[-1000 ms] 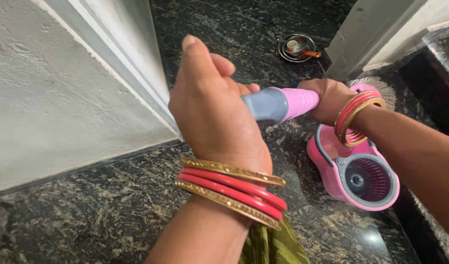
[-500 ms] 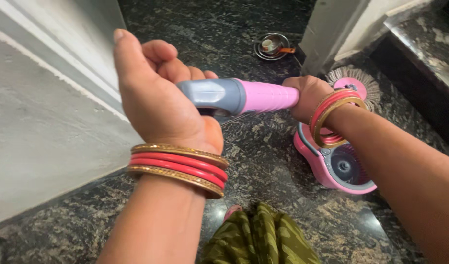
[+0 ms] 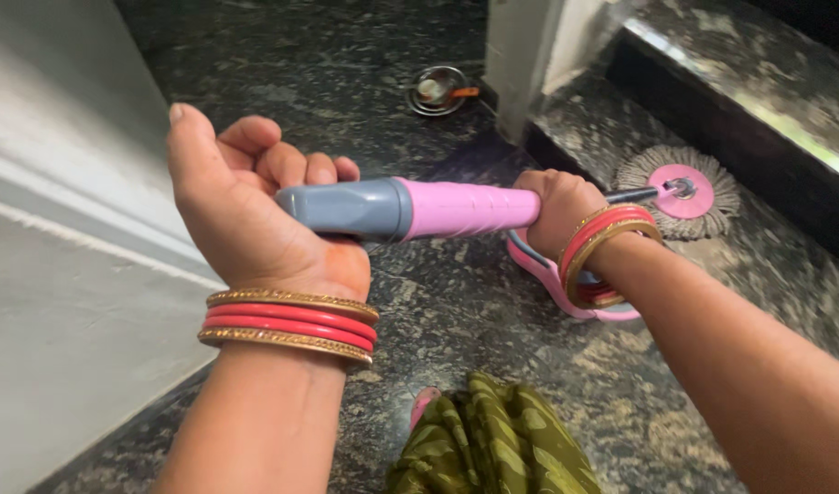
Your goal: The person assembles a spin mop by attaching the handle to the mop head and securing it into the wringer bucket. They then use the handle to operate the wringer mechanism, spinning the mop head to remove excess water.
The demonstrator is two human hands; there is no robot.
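My left hand (image 3: 250,215) wraps around the grey top end of a mop handle (image 3: 410,208), thumb raised. Farther down the same handle, my right hand (image 3: 556,206) grips the pink part. Both wrists carry red and gold bangles. The metal shaft runs on past my right hand to the round pink mop head (image 3: 680,192) with grey-white strands, resting on the dark speckled stone floor beside a step. A pink mop bucket (image 3: 552,279) sits on the floor under my right wrist, mostly hidden by it.
A pale wall (image 3: 63,274) runs along the left. A white door frame post (image 3: 520,55) stands at the back, with a small round metal floor drain (image 3: 436,90) near it. A dark stone step (image 3: 739,101) rises at the right. Green patterned cloth (image 3: 492,439) hangs below me.
The view has shifted right and my hands have swung the handle over. The mop head now lies on the floor by the step, and the bucket is largely covered by my right wrist.
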